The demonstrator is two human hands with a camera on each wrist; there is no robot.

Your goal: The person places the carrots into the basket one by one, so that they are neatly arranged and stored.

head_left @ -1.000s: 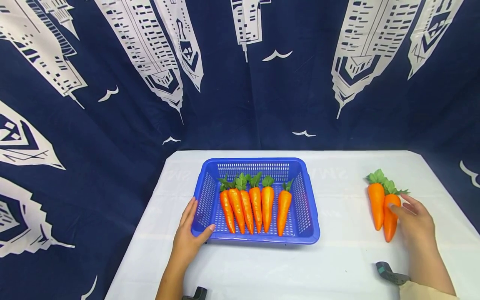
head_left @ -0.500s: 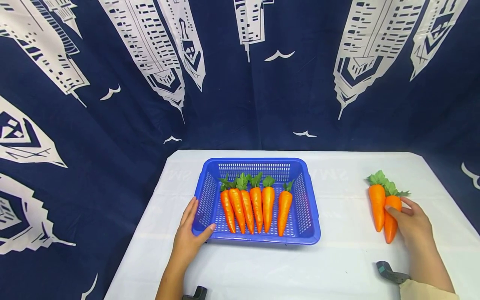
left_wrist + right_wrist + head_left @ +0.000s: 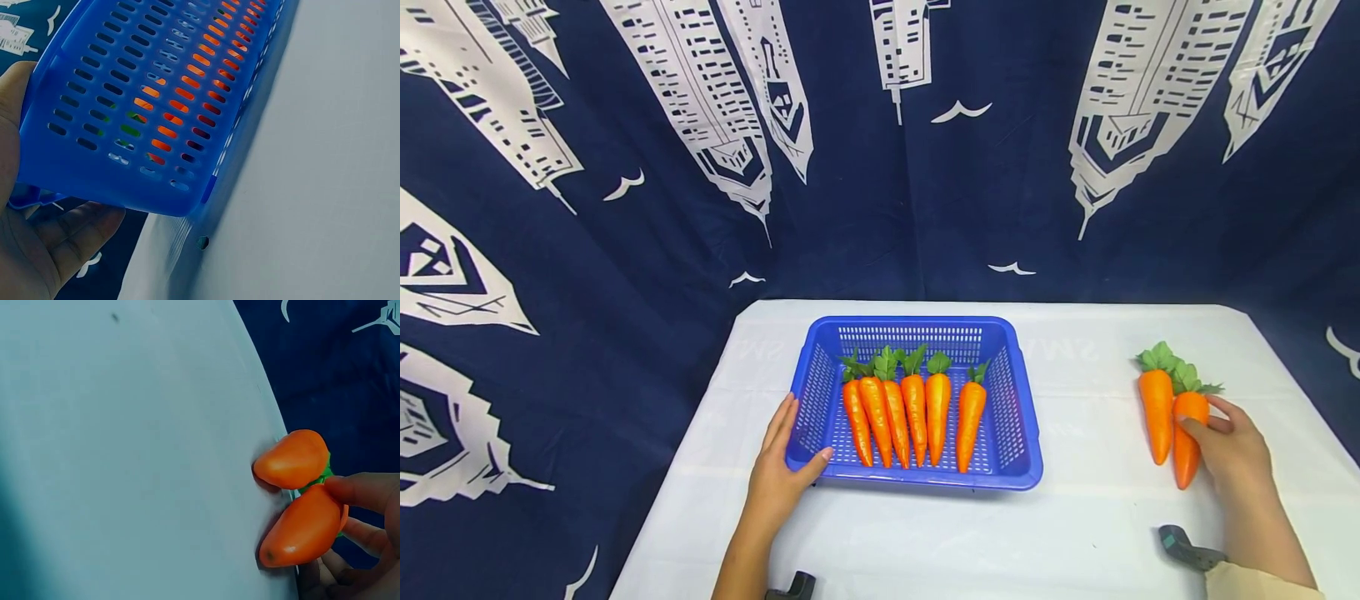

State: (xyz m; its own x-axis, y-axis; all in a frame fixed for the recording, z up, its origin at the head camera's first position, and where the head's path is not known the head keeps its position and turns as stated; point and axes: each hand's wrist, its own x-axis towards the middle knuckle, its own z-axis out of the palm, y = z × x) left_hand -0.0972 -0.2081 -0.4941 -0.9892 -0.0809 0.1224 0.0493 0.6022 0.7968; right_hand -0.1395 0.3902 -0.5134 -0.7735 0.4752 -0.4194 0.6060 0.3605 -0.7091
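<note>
A blue slotted basket stands mid-table and holds several orange carrots with green tops, laid side by side. My left hand holds the basket's near left corner, thumb over the rim; in the left wrist view the basket wall rests against my palm. At the right, two carrots lie together on the cloth. My right hand curls round the nearer carrot, thumb on top; the other carrot lies just left of it. The right wrist view shows the held carrot and its neighbour.
The white tablecloth covers the table; a dark blue curtain with white building prints hangs behind and on both sides. The right carrots lie near the table's right edge. Wrist-camera mounts show at the bottom.
My right hand has closed its fingers and thumb round the nearer carrot on the right. The left hand and the basket have stayed put.
</note>
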